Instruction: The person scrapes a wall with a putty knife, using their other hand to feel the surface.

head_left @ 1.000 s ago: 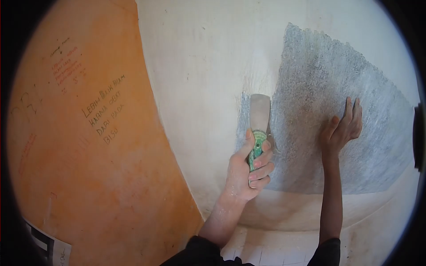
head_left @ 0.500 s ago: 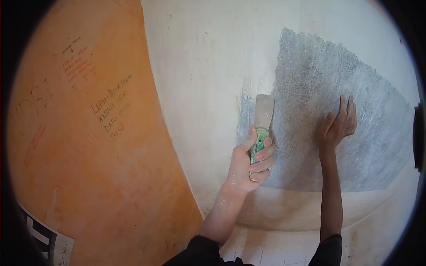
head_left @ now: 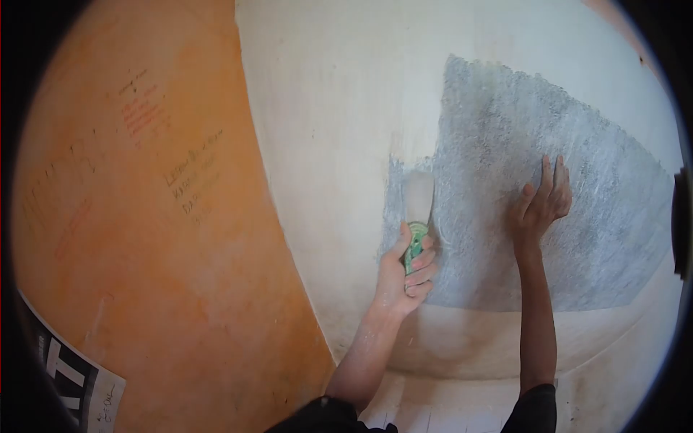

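Lower than half a second ago, the scraper [head_left: 419, 202] stands with its blade just under the top edge of the narrow grey strip [head_left: 394, 189]. Left hand [head_left: 406, 273] is clenched around its green handle [head_left: 416, 236]; white specks on the wrist suggest dust, so this grip could perhaps twist, and a blade corner could gouge. Right hand [head_left: 545, 200] holds nothing, fingers stretched, seemingly resting upon the large grey patch [head_left: 491, 137]. Too steep pressure could chip the white wall [head_left: 325, 144].

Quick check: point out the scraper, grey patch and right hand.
Scraper [head_left: 416, 229], head view: top of the handle.
Grey patch [head_left: 492, 169], head view: surface left of centre.
Right hand [head_left: 543, 208], head view: its back.
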Demonstrator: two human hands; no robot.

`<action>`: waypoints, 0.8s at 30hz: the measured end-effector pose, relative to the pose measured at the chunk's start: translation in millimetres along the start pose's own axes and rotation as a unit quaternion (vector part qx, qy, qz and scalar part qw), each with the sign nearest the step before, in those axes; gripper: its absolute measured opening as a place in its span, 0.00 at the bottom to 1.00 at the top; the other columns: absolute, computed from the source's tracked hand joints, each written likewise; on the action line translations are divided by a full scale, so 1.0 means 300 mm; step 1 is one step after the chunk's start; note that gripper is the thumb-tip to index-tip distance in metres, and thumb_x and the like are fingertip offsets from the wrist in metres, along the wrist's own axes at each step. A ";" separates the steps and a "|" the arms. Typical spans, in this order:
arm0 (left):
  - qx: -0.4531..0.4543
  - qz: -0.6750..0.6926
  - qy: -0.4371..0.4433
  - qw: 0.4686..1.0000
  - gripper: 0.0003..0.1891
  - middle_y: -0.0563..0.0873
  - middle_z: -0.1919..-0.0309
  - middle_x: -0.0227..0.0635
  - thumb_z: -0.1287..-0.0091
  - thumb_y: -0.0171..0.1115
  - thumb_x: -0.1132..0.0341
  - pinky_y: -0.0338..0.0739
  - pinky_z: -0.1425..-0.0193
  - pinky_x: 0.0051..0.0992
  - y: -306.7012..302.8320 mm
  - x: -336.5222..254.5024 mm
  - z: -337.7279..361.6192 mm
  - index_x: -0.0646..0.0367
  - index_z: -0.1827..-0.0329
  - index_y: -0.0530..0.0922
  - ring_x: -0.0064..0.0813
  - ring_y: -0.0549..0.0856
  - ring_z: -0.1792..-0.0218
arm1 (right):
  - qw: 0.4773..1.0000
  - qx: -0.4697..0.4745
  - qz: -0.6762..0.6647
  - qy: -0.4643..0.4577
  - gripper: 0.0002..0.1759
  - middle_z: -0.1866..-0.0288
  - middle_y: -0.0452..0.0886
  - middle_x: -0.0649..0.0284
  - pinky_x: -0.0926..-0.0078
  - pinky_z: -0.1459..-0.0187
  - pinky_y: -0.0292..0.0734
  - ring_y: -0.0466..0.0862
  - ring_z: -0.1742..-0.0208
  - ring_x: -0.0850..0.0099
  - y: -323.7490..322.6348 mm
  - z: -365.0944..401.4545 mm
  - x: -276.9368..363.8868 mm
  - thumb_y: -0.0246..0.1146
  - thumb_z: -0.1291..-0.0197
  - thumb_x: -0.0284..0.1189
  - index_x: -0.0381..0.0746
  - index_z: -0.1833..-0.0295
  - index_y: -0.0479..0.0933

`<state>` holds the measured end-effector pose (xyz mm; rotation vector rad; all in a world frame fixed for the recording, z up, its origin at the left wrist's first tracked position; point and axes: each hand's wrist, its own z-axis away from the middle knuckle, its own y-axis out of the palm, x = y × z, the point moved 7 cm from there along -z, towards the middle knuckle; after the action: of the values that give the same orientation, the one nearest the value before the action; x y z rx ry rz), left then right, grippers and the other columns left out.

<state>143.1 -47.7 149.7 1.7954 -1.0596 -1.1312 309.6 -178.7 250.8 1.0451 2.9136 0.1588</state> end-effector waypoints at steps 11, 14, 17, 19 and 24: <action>-0.082 -0.076 0.063 0.992 0.24 0.66 0.82 0.22 0.23 0.43 0.42 0.49 0.91 0.17 0.017 -0.012 -0.029 0.53 0.63 0.72 0.15 0.60 0.89 | 1.000 -0.001 -0.003 0.012 0.30 0.24 0.64 0.60 0.49 0.28 0.41 0.59 0.24 0.61 -0.004 0.003 -0.006 0.37 0.24 0.50 0.47 0.27 0.66; -0.082 -0.097 0.081 0.989 0.24 0.66 0.82 0.22 0.23 0.43 0.42 0.49 0.91 0.17 0.029 -0.002 -0.020 0.53 0.63 0.73 0.15 0.60 0.89 | 1.000 0.004 -0.003 0.015 0.30 0.24 0.64 0.60 0.49 0.28 0.41 0.59 0.24 0.60 -0.005 0.006 -0.010 0.38 0.24 0.50 0.47 0.28 0.67; -0.085 -0.102 0.104 0.986 0.24 0.66 0.82 0.22 0.23 0.44 0.42 0.48 0.91 0.16 -0.003 0.017 -0.015 0.53 0.64 0.73 0.14 0.60 0.89 | 1.000 -0.005 0.004 0.004 0.29 0.24 0.64 0.60 0.49 0.28 0.42 0.59 0.24 0.60 0.002 -0.002 -0.018 0.38 0.24 0.50 0.47 0.28 0.67; -0.091 -0.090 0.113 0.985 0.24 0.65 0.82 0.22 0.23 0.44 0.42 0.49 0.91 0.15 0.016 0.015 -0.029 0.53 0.64 0.73 0.14 0.60 0.89 | 1.000 0.003 0.005 -0.004 0.29 0.24 0.64 0.60 0.48 0.28 0.42 0.59 0.24 0.59 -0.002 0.014 -0.020 0.38 0.24 0.50 0.47 0.27 0.66; -0.100 -0.101 0.130 0.981 0.24 0.66 0.82 0.22 0.23 0.44 0.42 0.48 0.91 0.15 -0.010 0.045 -0.014 0.54 0.63 0.74 0.13 0.59 0.89 | 0.999 0.030 -0.016 -0.007 0.28 0.22 0.59 0.58 0.42 0.28 0.41 0.56 0.23 0.56 -0.005 0.009 -0.020 0.42 0.25 0.46 0.47 0.26 0.62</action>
<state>151.2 -58.3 144.3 1.8581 -0.5996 -1.0437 313.6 -183.4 248.1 1.0020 2.9392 0.0620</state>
